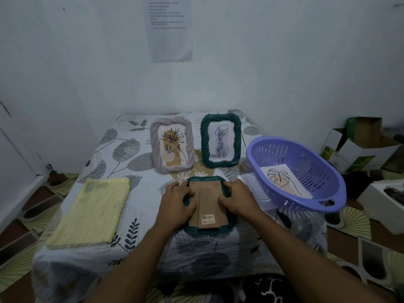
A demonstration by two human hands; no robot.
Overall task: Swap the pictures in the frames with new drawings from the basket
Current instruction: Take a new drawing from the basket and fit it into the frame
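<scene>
The dark green frame (205, 178) lies face-down on the surface, giving access to its cardboard back (206, 188). The left hand (178, 201) and right hand (237, 200) curl round that back's edges (a leaf drawing (282, 180) waits in the basket (310, 162)).

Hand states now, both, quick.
The left hand grips the face-down frame at its left edge.
The right hand grips its right edge.

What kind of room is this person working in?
Likely a room at home: a leaf-print tablecloth, opened cardboard boxes piled aside, a printed sheet taped to the wall. The left hand and right hand grip a face-down frame.
</scene>
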